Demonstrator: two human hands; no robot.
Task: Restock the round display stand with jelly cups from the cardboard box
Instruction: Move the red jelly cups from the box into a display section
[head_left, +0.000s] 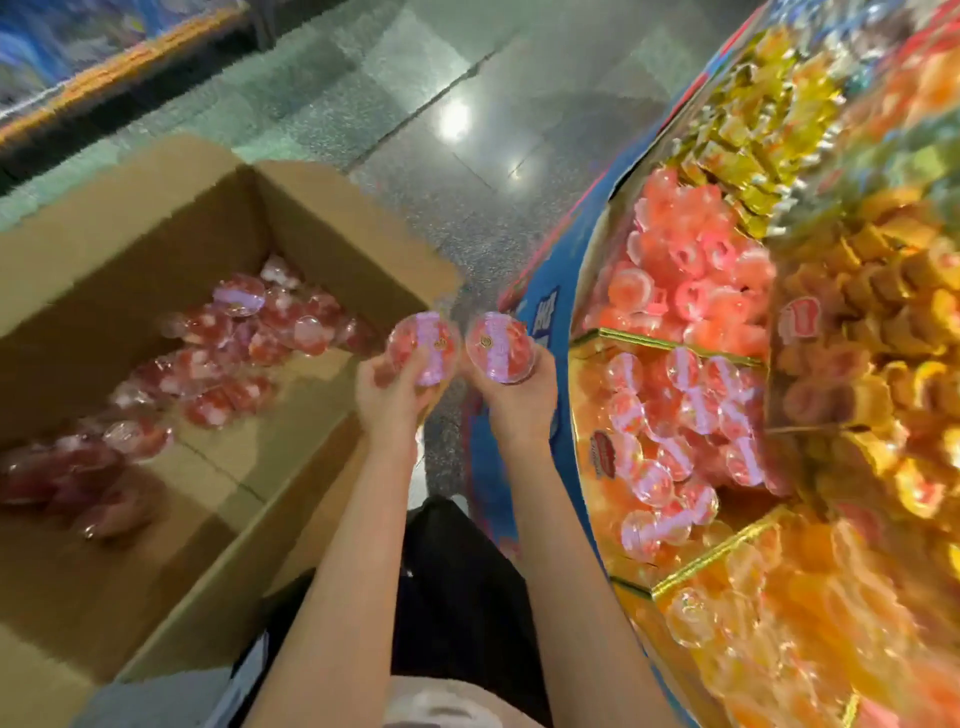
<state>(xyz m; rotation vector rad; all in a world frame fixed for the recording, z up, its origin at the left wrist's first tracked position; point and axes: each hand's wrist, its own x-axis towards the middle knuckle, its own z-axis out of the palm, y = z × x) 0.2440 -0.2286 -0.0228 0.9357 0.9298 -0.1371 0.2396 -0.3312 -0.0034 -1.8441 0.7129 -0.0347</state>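
Both hands are loaded: left hand (392, 389) grips one red jelly cup (423, 349), right hand (511, 397) grips another (500, 347). The matching compartment (680, 415) sits just right of the right hand; the cardboard box (156, 249) is frame-left.

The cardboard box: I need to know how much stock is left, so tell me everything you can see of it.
The cardboard box is plain brown, open-topped, flaps folded outward, and lies left of the round display stand. Red jelly cups with clear domes and lilac labels lie loose in a thin, scattered layer, leaving bare bottom showing. Neither hand touches it.
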